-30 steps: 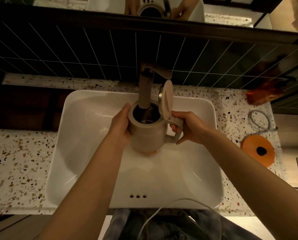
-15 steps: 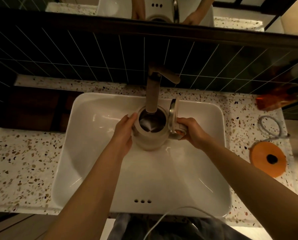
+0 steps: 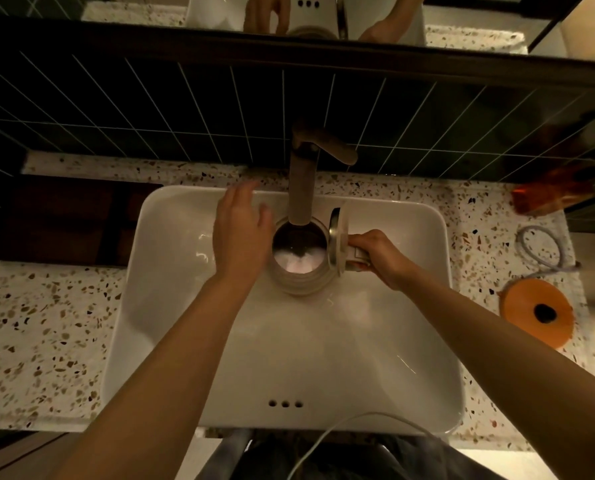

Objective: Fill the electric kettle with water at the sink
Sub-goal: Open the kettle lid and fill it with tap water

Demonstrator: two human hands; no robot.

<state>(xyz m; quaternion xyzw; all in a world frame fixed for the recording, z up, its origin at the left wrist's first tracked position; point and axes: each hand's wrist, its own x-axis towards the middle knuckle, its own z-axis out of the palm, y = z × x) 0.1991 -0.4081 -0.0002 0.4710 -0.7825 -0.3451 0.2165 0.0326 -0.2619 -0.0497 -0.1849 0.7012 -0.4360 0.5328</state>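
Note:
A beige electric kettle [image 3: 301,284] is held inside the white sink basin [image 3: 171,306], directly under the tall brown faucet spout [image 3: 301,188]. Its lid [image 3: 337,240] stands flipped up on the right side. Frothy water shows at the bottom of the kettle. My right hand [image 3: 381,259] grips the kettle's handle. My left hand [image 3: 240,237] is off the kettle, fingers spread, hovering just left of it near the faucet. The faucet lever [image 3: 337,150] points to the right.
Speckled terrazzo counter [image 3: 36,323] surrounds the basin. An orange round kettle base [image 3: 536,311] with a coiled grey cord [image 3: 542,249] lies at the right. An orange bottle [image 3: 548,194] lies at the back right. Dark tiled wall and a mirror are behind. A white cable [image 3: 327,441] crosses the front edge.
My left hand has let go of the kettle body and lifted up toward the faucet. Water now shows in the kettle. The right hand keeps holding the handle.

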